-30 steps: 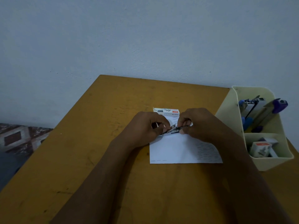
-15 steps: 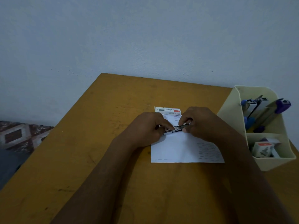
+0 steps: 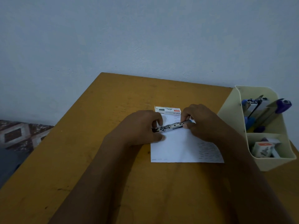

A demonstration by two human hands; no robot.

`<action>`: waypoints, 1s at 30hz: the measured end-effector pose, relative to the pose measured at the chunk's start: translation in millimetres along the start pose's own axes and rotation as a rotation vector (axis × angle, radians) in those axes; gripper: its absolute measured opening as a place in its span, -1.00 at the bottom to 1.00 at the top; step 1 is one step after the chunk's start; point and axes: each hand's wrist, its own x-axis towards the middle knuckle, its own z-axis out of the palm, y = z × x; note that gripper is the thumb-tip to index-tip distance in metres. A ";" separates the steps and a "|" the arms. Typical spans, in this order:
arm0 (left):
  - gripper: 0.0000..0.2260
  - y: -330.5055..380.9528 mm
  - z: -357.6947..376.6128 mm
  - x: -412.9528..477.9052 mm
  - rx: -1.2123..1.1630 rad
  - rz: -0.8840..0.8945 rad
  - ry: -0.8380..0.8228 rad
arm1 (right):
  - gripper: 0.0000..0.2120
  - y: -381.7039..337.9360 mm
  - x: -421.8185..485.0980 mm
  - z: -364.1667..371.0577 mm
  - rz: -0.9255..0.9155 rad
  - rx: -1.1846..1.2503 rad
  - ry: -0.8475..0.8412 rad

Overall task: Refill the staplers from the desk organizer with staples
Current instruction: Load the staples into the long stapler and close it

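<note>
While one stapler (image 3: 171, 126) is gripped at its ends by the left hand (image 3: 142, 126) and right hand (image 3: 200, 122), further staplers (image 3: 265, 110) are judged unfilled in the organizer (image 3: 239, 120).

Ochre table (image 3: 100, 159); cream organizer (image 3: 273, 162); white paper (image 3: 178, 149); purple stapler (image 3: 282, 105); silver stapler (image 3: 171, 126).

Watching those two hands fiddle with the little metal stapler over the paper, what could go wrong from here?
The stapler is small and pinched at each end by the left hand and right hand, so fingertips might get nipped or it might slip. Any loose staples would likely scatter over the paper. The right forearm passes close to the organizer at the table edge and might nudge it.
</note>
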 end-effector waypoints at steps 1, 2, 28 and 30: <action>-0.70 -1.5 -2.3 -0.6 0.045 -0.010 -0.001 | -0.86 0.8 0.5 1.0 0.004 0.008 0.002; -0.74 -3.3 -3.9 -0.6 0.072 -0.021 0.000 | -0.85 1.6 1.0 2.2 0.003 0.010 0.003; -0.61 -10.0 -12.1 -3.4 -0.587 -0.089 0.423 | -0.91 -5.8 3.0 8.5 -0.015 0.087 0.050; -0.65 -5.9 -8.9 -1.7 -0.670 -0.083 0.417 | -0.89 -8.4 3.2 9.7 -0.039 0.116 0.091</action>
